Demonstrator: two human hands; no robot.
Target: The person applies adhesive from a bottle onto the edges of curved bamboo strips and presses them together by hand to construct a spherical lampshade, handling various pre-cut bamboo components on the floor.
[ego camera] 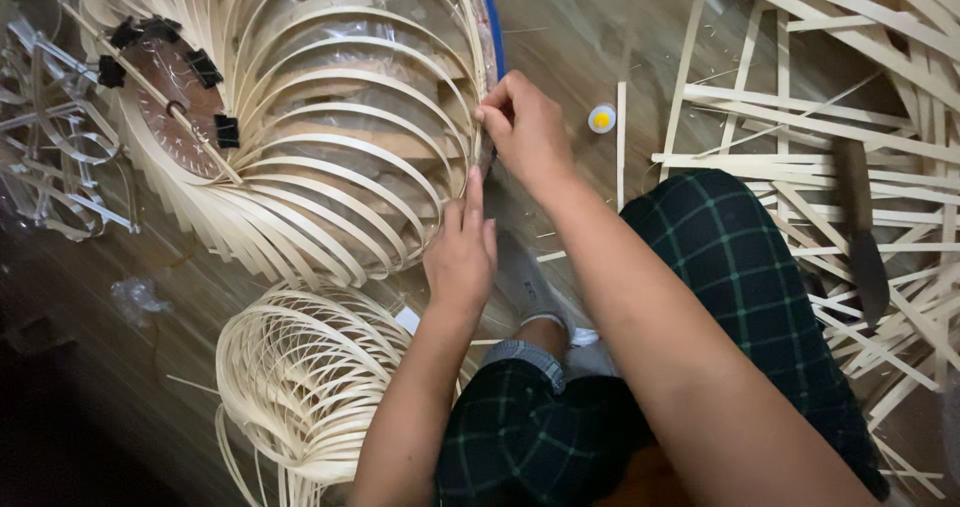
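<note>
A large round frame of curved pale bamboo strips lies on its side on the wooden floor, with black binder clips around its far hub. My right hand pinches the frame's near rim at the top of my reach. My left hand rests lower on the same rim, index finger stretched up along a strip. A blue edge runs along that rim.
A smaller bamboo strip frame lies by my left forearm. Loose flat bamboo strips are piled at the right, with a dark-handled knife among them. A small white and yellow cap sits on the floor. My legs wear dark checked trousers.
</note>
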